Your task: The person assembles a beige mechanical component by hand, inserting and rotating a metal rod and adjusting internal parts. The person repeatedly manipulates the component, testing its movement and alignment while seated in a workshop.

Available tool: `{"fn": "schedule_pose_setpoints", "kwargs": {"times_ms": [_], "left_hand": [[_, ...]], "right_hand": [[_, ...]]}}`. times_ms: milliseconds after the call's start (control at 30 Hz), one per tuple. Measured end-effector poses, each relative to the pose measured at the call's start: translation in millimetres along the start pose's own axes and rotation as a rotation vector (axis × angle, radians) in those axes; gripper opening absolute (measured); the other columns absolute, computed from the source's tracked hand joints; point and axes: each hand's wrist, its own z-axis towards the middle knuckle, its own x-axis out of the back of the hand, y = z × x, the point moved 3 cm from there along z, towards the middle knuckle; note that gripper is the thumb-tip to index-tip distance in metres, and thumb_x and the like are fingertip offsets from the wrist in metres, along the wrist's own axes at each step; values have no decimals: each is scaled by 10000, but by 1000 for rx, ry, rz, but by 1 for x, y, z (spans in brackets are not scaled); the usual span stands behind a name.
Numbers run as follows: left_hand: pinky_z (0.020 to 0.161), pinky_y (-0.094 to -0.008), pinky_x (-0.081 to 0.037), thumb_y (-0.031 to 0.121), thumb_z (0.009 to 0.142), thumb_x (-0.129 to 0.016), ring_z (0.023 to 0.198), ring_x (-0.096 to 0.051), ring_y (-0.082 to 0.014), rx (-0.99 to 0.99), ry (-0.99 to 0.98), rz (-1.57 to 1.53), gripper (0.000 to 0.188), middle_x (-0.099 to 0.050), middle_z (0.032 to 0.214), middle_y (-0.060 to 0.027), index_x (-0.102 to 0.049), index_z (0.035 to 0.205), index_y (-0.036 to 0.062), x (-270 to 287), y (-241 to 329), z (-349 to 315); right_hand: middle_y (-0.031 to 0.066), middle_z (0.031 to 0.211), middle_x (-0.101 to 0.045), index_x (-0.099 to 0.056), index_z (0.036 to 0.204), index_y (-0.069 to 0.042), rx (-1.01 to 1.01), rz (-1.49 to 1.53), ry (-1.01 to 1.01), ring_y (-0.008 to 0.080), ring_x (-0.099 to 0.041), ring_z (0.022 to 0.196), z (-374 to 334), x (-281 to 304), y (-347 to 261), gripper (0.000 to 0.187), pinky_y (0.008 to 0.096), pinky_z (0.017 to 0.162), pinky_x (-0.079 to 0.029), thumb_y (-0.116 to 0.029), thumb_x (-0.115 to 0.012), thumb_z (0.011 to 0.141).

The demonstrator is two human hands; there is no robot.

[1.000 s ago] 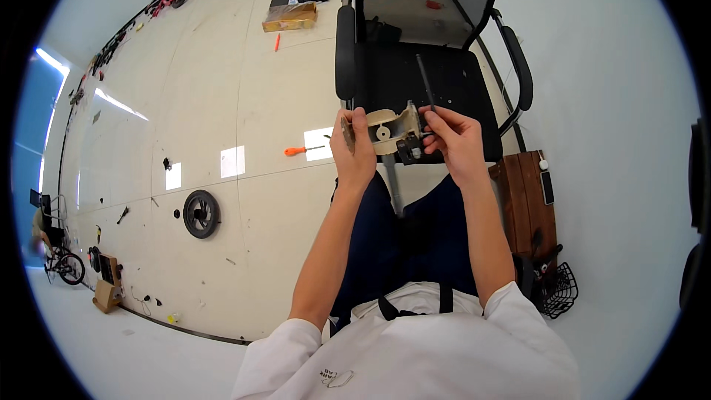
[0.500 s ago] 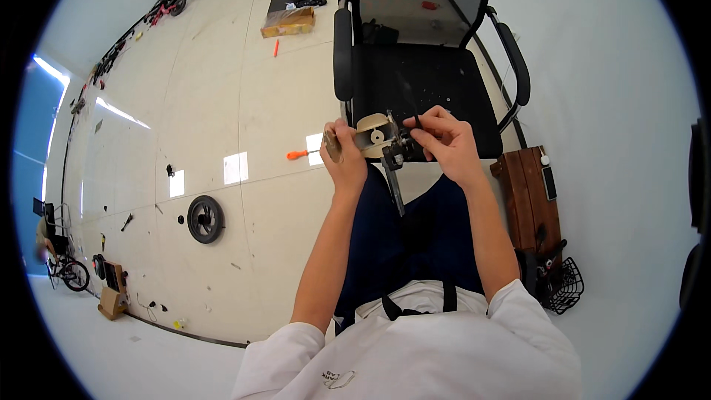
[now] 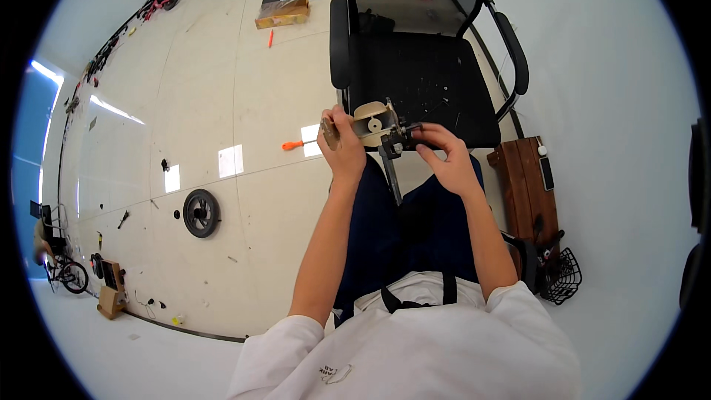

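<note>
So my left hand (image 3: pixel 345 152) is wrapped round the 9 o'clock end of this cream, curved, metal-looking bracket (image 3: pixel 375 125), long axis roughly 9-to-3, while my right hand (image 3: pixel 448 159), fingers bent, is at the blocky black clamp (image 3: pixel 394 144) at 3 o'clock, can't tell if it's pinching.

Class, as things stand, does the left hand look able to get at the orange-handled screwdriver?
Probably not: the left hand is gripping the beige part, and the orange-handled screwdriver lies on the floor, though nothing visible blocks the way.
</note>
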Motion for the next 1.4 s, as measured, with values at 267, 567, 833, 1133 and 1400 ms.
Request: {"fn": "schedule_pose_setpoints", "kwargs": {"times_ms": [267, 567, 833, 1133, 1400], "left_hand": [[629, -283, -374, 291, 1000, -448, 638, -426, -114, -47, 12, 27, 379, -447, 655, -31, -446, 727, 28, -4, -3, -1], [605, -292, -376, 304, 1013, -430, 610, -425, -116, -31, 22, 67, 408, -466, 616, -30, -422, 704, 38, 1, -1, 0], [603, -290, -378, 275, 1014, -425, 608, -434, -118, 2, 34, 95, 403, -466, 610, -29, -430, 688, 37, 3, 1, 7], [577, -286, -357, 289, 1014, -428, 596, -411, -108, -30, 26, 15, 406, -450, 605, -19, -416, 689, 47, 1, -1, 7], [577, -286, -364, 295, 1014, -429, 591, -416, -108, -78, -12, 77, 413, -460, 605, -27, -418, 697, 31, -3, 2, 2]], "right_hand": [[109, 1456, -396, -647, 1230, -42, 36, 138, 6, 280, -334, 1380, 36, -1, -31, 452, 383, 1130, -263, -62, -430, 834], [82, 1251, -551, -673, 1144, 22, 10, 440, 106, 167, -571, 1123, 21, -12, -28, 232, 269, 952, -461, -59, -582, 947], [56, 1056, -599, -707, 1021, 11, 159, -4, 66, 143, -607, 933, 15, 3, -37, 195, 247, 797, -485, 32, -607, 855], [77, 1148, -622, -706, 1034, -10, 53, 10, 77, 181, -612, 1025, -11, -8, -13, 210, 285, 862, -495, -6, -626, 839], [99, 1473, -403, -647, 1231, -23, 52, 129, 50, 250, -340, 1383, 19, -2, -35, 468, 374, 1120, -283, -113, -458, 813]]}}
